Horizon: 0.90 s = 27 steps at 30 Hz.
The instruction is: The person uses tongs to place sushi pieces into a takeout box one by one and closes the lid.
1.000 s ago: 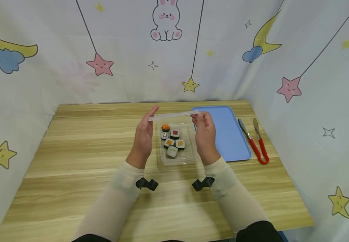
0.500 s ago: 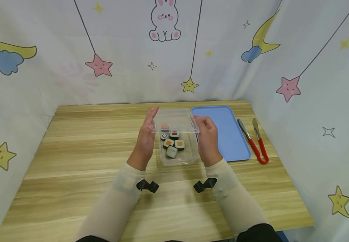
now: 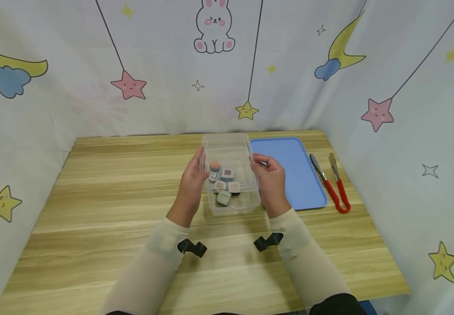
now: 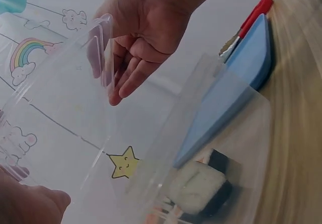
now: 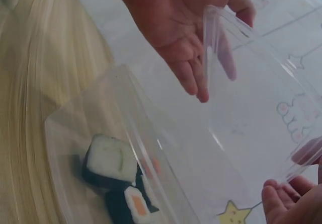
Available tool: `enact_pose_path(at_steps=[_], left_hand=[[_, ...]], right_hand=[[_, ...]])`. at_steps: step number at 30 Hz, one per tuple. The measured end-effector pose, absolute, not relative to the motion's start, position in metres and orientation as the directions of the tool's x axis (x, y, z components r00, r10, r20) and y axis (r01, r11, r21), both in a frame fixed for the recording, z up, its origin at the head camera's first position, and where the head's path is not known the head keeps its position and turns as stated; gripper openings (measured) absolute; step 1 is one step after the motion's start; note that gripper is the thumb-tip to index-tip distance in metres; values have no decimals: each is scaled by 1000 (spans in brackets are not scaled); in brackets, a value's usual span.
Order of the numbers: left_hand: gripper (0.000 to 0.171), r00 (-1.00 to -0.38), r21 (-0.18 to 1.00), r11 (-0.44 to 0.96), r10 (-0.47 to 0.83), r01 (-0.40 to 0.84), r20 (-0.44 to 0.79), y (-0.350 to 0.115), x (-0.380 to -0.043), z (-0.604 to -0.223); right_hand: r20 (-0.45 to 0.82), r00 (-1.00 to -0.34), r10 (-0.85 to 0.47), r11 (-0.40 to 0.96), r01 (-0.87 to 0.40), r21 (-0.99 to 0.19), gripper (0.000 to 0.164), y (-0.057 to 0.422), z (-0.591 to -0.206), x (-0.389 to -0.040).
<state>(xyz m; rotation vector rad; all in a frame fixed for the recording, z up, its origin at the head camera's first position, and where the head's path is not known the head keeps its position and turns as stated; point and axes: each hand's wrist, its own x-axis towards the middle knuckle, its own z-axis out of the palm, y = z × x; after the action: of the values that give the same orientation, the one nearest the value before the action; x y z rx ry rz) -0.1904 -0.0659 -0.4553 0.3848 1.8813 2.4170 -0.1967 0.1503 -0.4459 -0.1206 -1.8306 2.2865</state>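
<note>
Both hands hold a clear plastic lid [image 3: 228,146] by its long sides, tilted above a clear plastic box [image 3: 235,209]. My left hand [image 3: 189,187] grips the left edge, thumb on the near face. On the opposite edge, my right hand [image 3: 273,186] pinches the rim between thumb and fingers. Several sushi pieces [image 3: 224,198] lie in the box, most seen through the lid. The left wrist view shows the lid [image 4: 60,113] apart from the box, with a white-topped sushi piece [image 4: 196,186] below. Fingers show behind the lid [image 5: 251,113] in the right wrist view.
A blue tray [image 3: 303,175] lies right of the box. Beyond it are tongs [image 3: 339,188] with red handles, spread apart on the wooden table [image 3: 113,197]. A patterned white curtain [image 3: 164,100] stands along the back and sides.
The lid has tipped from nearly edge-on to showing its broad face, and its near edge has come down over the sushi. The hands have shifted slightly nearer; box, tray and tongs stay put.
</note>
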Motion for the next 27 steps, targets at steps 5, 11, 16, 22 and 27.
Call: enact_pose_path(at_steps=[5, 11, 16, 22, 27], left_hand=[[76, -979, 985, -107, 138, 138, 152, -61, -183, -468], [81, -983, 983, -98, 82, 156, 164, -52, -183, -485], [83, -984, 981, -111, 55, 162, 169, -46, -181, -493], [80, -983, 981, -102, 71, 164, 172, -44, -178, -504], [82, -985, 987, 8, 49, 163, 163, -42, -179, -510]], right_hand=[[46, -982, 182, -92, -64, -994, 36, 154, -455, -198], [86, -986, 144, 67, -77, -995, 44, 160, -465, -198], [114, -981, 156, 172, -87, -981, 46, 164, -472, -197], [141, -974, 177, 188, -107, -976, 45, 167, -482, -198], [114, -979, 171, 179, -83, -980, 45, 171, -494, -197]])
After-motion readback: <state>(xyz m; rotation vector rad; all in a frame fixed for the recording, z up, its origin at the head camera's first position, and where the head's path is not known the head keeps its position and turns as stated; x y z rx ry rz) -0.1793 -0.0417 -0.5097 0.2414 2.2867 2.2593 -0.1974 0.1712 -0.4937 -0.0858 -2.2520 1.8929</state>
